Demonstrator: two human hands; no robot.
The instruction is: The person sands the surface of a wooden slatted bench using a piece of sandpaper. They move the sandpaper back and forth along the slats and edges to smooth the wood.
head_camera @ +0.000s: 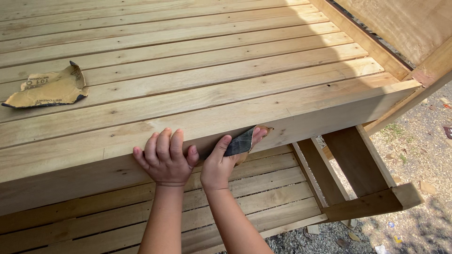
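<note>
Nearest me, low, is a slatted lower shelf [263, 188]. Above it my left hand [165, 157] lies flat w/ fingers spread on the near edge board [94, 171] of the slatted wooden frame, bracing, grasping nothing. Just right of it my right hand [221, 162] has its grip clenched on a folded dark sandpaper piece [241, 142], pressed to that same edge. I judge the step as sanding the front edge; next move calls for steady pressure along the grain, toward the right corner. Far left on the slats lies a 2nd sandpaper sheet [47, 88], tan side up. Count: 2 sandpapers, 2 hands.
</note>
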